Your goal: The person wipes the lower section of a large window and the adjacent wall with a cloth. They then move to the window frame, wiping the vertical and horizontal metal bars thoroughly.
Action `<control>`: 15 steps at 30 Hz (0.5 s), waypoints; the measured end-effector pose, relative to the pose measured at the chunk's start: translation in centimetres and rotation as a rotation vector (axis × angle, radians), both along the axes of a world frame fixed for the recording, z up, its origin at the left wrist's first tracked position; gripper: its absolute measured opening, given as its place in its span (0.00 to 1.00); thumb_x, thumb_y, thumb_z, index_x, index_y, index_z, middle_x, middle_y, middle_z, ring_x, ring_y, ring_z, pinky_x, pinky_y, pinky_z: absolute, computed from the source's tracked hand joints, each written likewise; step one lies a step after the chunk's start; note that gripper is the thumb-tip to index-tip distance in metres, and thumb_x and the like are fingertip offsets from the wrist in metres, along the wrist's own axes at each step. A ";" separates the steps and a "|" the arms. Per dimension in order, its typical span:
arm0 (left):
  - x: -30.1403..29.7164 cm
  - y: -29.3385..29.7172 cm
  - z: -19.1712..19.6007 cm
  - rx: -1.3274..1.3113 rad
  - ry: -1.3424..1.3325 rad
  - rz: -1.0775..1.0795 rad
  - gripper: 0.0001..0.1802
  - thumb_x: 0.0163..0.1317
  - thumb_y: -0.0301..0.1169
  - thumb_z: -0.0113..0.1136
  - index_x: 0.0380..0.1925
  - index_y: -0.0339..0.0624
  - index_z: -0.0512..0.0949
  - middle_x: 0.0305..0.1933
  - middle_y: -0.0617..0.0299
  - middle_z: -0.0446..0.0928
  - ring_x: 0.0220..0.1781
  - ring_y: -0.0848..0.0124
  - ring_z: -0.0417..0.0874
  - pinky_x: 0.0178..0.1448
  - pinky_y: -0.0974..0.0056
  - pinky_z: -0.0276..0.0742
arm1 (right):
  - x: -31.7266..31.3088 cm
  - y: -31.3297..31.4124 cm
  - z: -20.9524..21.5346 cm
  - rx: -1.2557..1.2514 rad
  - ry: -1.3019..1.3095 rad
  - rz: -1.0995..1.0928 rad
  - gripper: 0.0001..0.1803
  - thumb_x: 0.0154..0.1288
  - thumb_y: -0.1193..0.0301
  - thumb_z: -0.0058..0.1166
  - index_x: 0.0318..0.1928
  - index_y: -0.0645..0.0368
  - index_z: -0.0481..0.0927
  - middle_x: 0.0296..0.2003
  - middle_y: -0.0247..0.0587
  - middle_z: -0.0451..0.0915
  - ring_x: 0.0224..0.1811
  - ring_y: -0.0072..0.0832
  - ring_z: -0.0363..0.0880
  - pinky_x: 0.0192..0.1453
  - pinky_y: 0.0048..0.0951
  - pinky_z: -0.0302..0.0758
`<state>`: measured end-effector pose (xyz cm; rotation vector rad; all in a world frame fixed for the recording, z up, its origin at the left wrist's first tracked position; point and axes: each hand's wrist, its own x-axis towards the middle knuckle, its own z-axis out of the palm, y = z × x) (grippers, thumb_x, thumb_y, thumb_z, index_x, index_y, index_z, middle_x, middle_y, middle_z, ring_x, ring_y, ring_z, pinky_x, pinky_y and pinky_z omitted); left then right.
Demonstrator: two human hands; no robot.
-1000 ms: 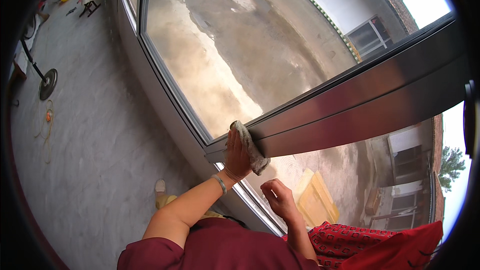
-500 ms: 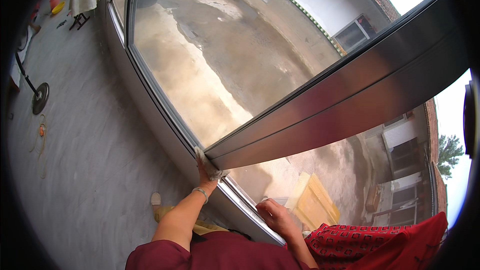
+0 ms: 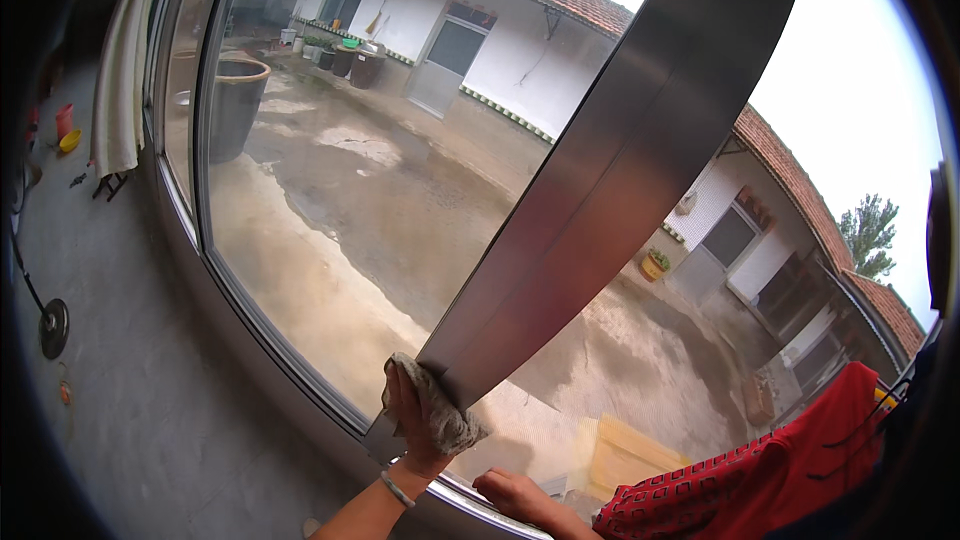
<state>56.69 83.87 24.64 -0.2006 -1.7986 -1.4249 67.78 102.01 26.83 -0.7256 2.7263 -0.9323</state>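
Note:
My left hand (image 3: 408, 418), with a light bracelet at the wrist, is closed on a crumpled grey-brown rag (image 3: 452, 422). It presses the rag against the foot of a broad, shiny metal window post (image 3: 590, 210), just above the sill. The post leans up to the right across the view. Lower down, my right hand (image 3: 515, 495) rests on the window sill (image 3: 465, 502), its fingers bent over the edge. Left of the post stands a large glass pane (image 3: 340, 230) in a dark frame.
Red patterned cloth (image 3: 750, 460) hangs beside my right arm. Indoors at left are a grey floor (image 3: 150, 370), a round black base (image 3: 54, 328) and a pale curtain (image 3: 122, 70). Outside lie a yellow board (image 3: 630, 455), a big dark pot (image 3: 235, 110) and white buildings with tiled roofs.
My left hand and the rag have moved from the sill corner up onto the lower part of the post. The view has tilted upward, showing more of the yard. My right hand stays at the sill.

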 end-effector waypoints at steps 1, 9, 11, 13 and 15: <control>-0.1 -0.4 2.7 -0.153 0.103 0.074 0.65 0.54 0.71 0.60 0.75 0.32 0.46 0.76 0.33 0.48 0.77 0.32 0.49 0.76 0.35 0.50 | -0.1 -0.1 0.2 -0.003 0.020 0.004 0.06 0.69 0.76 0.53 0.45 0.59 0.79 0.39 0.48 0.79 0.40 0.47 0.82 0.45 0.38 0.79; -2.7 -2.7 17.4 -0.368 0.518 0.079 0.41 0.64 0.50 0.57 0.66 0.27 0.61 0.72 0.34 0.58 0.76 0.27 0.51 0.74 0.26 0.45 | 0.5 -2.3 3.0 -0.075 0.168 -0.050 0.04 0.69 0.73 0.54 0.37 0.61 0.77 0.31 0.52 0.80 0.33 0.47 0.80 0.38 0.41 0.76; -3.0 -2.6 19.5 -0.330 0.593 0.061 0.39 0.65 0.44 0.57 0.67 0.26 0.60 0.72 0.32 0.58 0.76 0.27 0.52 0.74 0.26 0.45 | 0.8 -2.9 3.6 -0.148 0.170 -0.093 0.02 0.67 0.76 0.53 0.38 0.60 0.78 0.31 0.55 0.76 0.34 0.51 0.76 0.38 0.44 0.74; -3.2 -2.9 21.7 -0.288 0.677 0.025 0.40 0.64 0.42 0.58 0.68 0.26 0.59 0.73 0.31 0.57 0.76 0.28 0.52 0.74 0.27 0.44 | 0.3 -3.1 3.0 -0.137 0.239 -0.111 0.02 0.68 0.77 0.52 0.38 0.60 0.78 0.30 0.54 0.75 0.32 0.49 0.75 0.38 0.43 0.73; -3.4 -3.3 24.5 -0.329 0.676 0.003 0.42 0.63 0.43 0.60 0.69 0.25 0.57 0.75 0.30 0.55 0.77 0.29 0.51 0.75 0.28 0.42 | -0.8 -3.7 2.6 -0.231 0.124 -0.168 0.02 0.68 0.77 0.52 0.37 0.61 0.77 0.29 0.52 0.73 0.31 0.47 0.73 0.37 0.42 0.72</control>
